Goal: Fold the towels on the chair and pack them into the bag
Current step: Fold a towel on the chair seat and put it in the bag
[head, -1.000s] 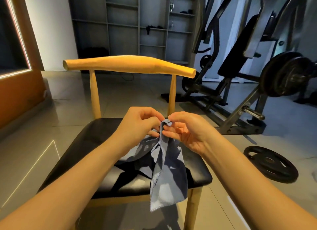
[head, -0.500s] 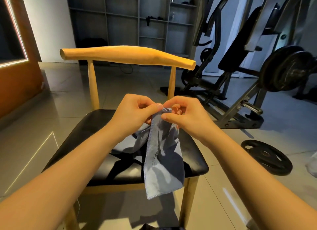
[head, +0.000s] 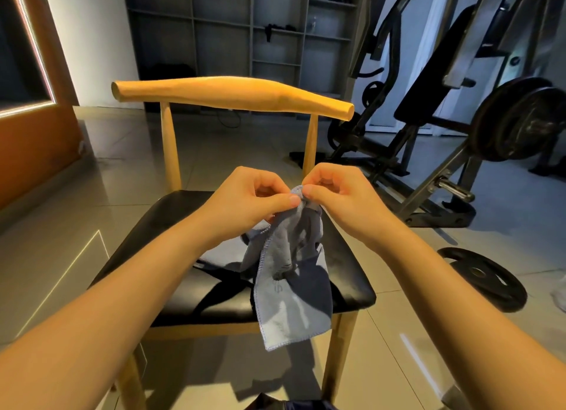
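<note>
Between your hands, the towel (head: 291, 275) hung over the chair (head: 214, 293). Your left hand (head: 245, 201) and right hand (head: 343, 201) each pinched its top edge, close together, likely finding corners before folding.

Pale blue across the towel (head: 291, 287), edged with a slightly deeper blue overlock stitch; deep navy in the shadowed folds. Glossy black on the chair seat (head: 183, 235), cut by paler reflections. Warm honey-yellow wood for the chair back (head: 232, 96), same tone on posts and legs. Shiny grey-beige on the floor (head: 61, 195) tiles, with thin dark grout lines and one bright thin line of light at left. Flat grey over the shelving (head: 223, 27). White on the wall (head: 92, 27). Orange-brown on the panel (head: 27, 158), rimmed by a pinkish-white glowing strip. Matte black on the loose weight plate (head: 484, 278). Black and dull grey on the gym machine (head: 428, 97).
</note>
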A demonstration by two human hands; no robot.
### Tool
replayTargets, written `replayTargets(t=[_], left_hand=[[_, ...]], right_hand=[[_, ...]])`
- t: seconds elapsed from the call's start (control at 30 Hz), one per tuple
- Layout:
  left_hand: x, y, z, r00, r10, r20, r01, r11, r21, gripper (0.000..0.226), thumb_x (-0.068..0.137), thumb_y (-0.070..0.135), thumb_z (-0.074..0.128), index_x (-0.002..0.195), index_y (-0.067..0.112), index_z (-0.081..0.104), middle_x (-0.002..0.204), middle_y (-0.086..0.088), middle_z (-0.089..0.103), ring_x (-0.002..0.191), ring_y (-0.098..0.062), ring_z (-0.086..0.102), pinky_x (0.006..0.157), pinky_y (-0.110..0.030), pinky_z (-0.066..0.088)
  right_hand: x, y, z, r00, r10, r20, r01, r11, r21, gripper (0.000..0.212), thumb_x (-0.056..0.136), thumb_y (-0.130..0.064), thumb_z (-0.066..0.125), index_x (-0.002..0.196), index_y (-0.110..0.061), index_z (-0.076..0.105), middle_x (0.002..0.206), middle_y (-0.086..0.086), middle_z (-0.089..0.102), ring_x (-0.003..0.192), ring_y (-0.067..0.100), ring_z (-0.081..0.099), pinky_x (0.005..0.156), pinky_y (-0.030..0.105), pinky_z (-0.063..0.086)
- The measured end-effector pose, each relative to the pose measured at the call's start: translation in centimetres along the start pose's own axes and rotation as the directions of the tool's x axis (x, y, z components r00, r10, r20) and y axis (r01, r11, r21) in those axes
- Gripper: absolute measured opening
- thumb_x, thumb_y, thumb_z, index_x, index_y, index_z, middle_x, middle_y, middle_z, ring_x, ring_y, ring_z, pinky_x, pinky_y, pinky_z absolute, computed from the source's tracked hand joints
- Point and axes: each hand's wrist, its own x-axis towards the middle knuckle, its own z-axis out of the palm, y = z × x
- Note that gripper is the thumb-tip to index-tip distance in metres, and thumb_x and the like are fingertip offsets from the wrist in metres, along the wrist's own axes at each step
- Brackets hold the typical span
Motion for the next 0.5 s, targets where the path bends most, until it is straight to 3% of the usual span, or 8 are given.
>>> replayTargets(t=[0.1, 0.2, 0.33, 0.5], left_hand=[[0.2, -0.3, -0.5, 0.999, 0.032, -0.01, -0.032, 0.999, 0.007, 0.013, 0.096, 0.007, 0.065, 0.091, 0.008, 0.077, 0.083, -0.007, 0.075, 0.077, -0.017, 0.07, 0.069, -0.024, 0.059], [0.4, -0.5, -0.8, 0.998, 0.048, -0.052, -0.047, 0.999, 0.007, 0.019, 0.095, -0.002, 0.059, 0.09, 0.006, 0.075, 0.085, -0.011, 0.074, 0.079, -0.024, 0.071, 0.07, -0.027, 0.06], [0.3, -0.5, -0.7, 0.996, 0.085, -0.032, -0.085, 0.996, 0.006, 0.011, 0.092, -0.003, 0.068, 0.097, 0.006, 0.069, 0.085, -0.013, 0.075, 0.078, -0.027, 0.072, 0.071, -0.032, 0.063], [0.4, -0.4, -0.5, 0.993, 0.114, 0.002, -0.114, 0.993, 0.0, 0.019, 0.092, -0.003, 0.067, 0.105, 0.01, 0.061, 0.084, -0.017, 0.071, 0.08, -0.031, 0.07, 0.075, -0.035, 0.063]], right_hand=[[-0.1, -0.1, -0.7, 0.996, 0.044, 0.079, -0.046, 0.999, 0.024, 0.013, 0.097, -0.015, 0.065, 0.088, -0.011, 0.073, 0.077, 0.0, 0.071, 0.07, 0.005, 0.064, 0.064, 0.021, 0.05], [-0.2, -0.2, -1.3, 0.962, 0.108, 0.25, -0.119, 0.992, 0.03, 0.011, 0.097, -0.015, 0.067, 0.091, -0.012, 0.075, 0.084, 0.0, 0.075, 0.08, 0.009, 0.071, 0.071, 0.021, 0.054], [-0.2, -0.3, -1.2, 0.98, 0.065, 0.187, -0.081, 0.993, 0.083, 0.01, 0.098, -0.012, 0.065, 0.097, -0.008, 0.074, 0.091, 0.007, 0.077, 0.089, 0.02, 0.073, 0.08, 0.03, 0.058], [-0.1, -0.5, -0.4, 0.993, 0.031, 0.115, -0.036, 0.999, 0.039, 0.009, 0.098, -0.017, 0.065, 0.096, -0.011, 0.073, 0.089, 0.004, 0.075, 0.088, 0.019, 0.07, 0.082, 0.035, 0.058]])
